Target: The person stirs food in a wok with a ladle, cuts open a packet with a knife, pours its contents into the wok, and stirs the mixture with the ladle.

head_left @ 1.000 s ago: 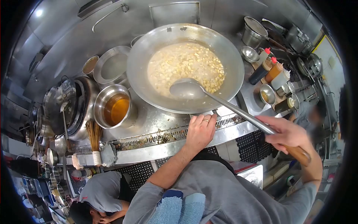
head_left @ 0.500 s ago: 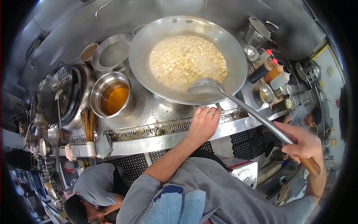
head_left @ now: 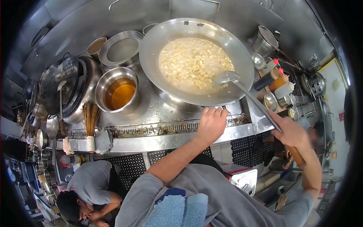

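My right hand [head_left: 291,132] is wrapped round the long handle of a steel ladle [head_left: 254,97], whose wooden end [head_left: 296,156] shows below the palm. The ladle's bowl dips into the right part of a pale, cloudy liquid full of small cream-yellow cubes [head_left: 189,66]. This fills the middle of a large steel wok [head_left: 151,72]. At the wok's near side, just under the rim, my left hand [head_left: 212,124] has its fingers curled away from me. Its fingertips are hidden, so what they grip cannot be made out.
Left of the wok stand a pot of amber liquid [head_left: 100,94], a strainer over a pot [head_left: 109,56] and a bamboo brush [head_left: 90,123]. Sauce bottles [head_left: 281,81] and a small steel bowl [head_left: 269,101] are on the right. Another person [head_left: 90,181] bends down at lower left.
My right hand has moved left and up, and the ladle's bowl has gone right and up through the liquid. My left hand stays by the wok's near rim. The whole view has shifted slightly.
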A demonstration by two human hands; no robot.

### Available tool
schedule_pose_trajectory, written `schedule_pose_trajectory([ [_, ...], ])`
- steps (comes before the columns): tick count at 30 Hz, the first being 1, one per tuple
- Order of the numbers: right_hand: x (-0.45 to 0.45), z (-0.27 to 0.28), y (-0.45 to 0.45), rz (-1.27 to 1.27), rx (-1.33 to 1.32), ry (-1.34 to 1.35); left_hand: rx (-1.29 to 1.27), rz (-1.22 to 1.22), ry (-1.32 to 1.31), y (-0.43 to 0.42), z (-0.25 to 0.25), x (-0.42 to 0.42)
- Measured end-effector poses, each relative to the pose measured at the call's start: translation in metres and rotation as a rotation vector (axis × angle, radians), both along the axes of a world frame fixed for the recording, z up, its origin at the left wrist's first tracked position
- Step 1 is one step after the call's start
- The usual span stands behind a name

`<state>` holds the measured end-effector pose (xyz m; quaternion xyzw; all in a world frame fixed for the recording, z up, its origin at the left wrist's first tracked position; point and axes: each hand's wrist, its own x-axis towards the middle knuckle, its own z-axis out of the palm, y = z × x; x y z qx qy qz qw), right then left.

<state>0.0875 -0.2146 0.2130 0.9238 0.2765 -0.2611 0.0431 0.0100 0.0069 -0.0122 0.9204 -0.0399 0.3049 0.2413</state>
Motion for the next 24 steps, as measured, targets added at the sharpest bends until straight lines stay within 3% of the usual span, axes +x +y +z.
schedule_pose_trajectory([
  [3, 0.061, -0.071, -0.013, 0.278, 0.248, -0.16, -0.027, 0.029, 0.147, -0.004, 0.012, 0.004],
  [6, 0.08, -0.067, 0.018, -0.016, 0.364, 0.13, 0.011, 0.061, 0.352, -0.005, 0.031, 0.008],
  [11, 0.103, -0.1, 0.017, -0.029, 0.648, 0.215, 0.064, 0.171, 0.457, -0.02, 0.039, 0.025],
  [16, 0.119, -0.124, 0.024, 0.142, 0.602, 0.333, 0.084, 0.225, 0.388, -0.026, 0.027, 0.031],
  [20, 0.131, -0.077, -0.014, 0.267, 0.441, 0.313, 0.106, 0.28, 0.368, -0.029, 0.029, 0.03],
  [24, 0.138, -0.081, -0.008, 0.306, 0.394, 0.291, 0.163, 0.29, 0.374, -0.041, 0.042, 0.026],
])
